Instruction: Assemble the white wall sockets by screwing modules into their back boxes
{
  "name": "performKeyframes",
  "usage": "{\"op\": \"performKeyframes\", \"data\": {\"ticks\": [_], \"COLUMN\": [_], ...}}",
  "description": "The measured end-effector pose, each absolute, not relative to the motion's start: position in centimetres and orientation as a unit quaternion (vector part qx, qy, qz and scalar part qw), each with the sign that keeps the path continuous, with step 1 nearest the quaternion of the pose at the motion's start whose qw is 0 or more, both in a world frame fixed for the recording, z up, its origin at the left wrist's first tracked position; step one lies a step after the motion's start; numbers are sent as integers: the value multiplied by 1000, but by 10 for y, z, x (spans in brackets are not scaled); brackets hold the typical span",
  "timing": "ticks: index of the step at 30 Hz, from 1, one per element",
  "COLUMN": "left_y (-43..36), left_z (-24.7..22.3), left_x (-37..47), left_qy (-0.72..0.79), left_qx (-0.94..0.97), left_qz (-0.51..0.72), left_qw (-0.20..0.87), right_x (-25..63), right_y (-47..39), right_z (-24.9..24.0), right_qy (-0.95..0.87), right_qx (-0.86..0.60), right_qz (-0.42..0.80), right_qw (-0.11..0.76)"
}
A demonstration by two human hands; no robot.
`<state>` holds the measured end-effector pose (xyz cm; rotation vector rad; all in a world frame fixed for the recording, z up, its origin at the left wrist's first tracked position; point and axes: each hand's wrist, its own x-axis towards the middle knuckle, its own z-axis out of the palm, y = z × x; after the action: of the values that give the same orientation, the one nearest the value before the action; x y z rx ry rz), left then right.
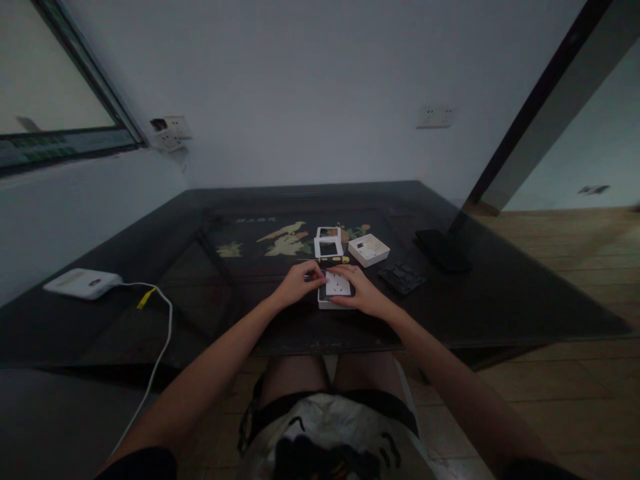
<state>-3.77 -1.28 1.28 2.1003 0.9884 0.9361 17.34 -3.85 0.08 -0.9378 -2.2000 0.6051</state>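
In the middle of the dark table, a white wall socket [338, 284] with a dark surround rests on a white mounting box [334, 306]. My right hand [366, 293] is closed about it, fingers along the far edge and thumb on the near side. From the left, my left hand [300, 283] reaches the socket's left edge with thumb and fingers pinched together. Whatever sits in that pinch is hidden or too small to name. Just beyond lie two white cover frames [329, 249], partly overlapping. An open white mounting box [370, 249] stands to their right.
Right of my hands lies a dark flat part [401, 277], its kind unclear. A black phone-like object [443, 251] is farther right. At the left, a white device [84, 283] trails a white cable [169, 320] over the front edge of the table [240, 327].
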Motion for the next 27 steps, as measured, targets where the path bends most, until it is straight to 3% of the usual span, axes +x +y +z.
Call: {"op": "performKeyframes", "data": {"ticks": [13, 27], "left_y": [-12, -9], "left_z": [12, 12], "left_x": [-38, -40], "left_qy": [364, 359], "left_qx": [809, 787], "left_qz": [349, 326], "left_qw": [302, 381], "right_x": [174, 174], "right_y": [-39, -38], "right_z": [0, 0], "right_qy": [-840, -844], "right_qx": [-361, -359], "right_qz": [234, 226], "right_qw": [330, 329]}}
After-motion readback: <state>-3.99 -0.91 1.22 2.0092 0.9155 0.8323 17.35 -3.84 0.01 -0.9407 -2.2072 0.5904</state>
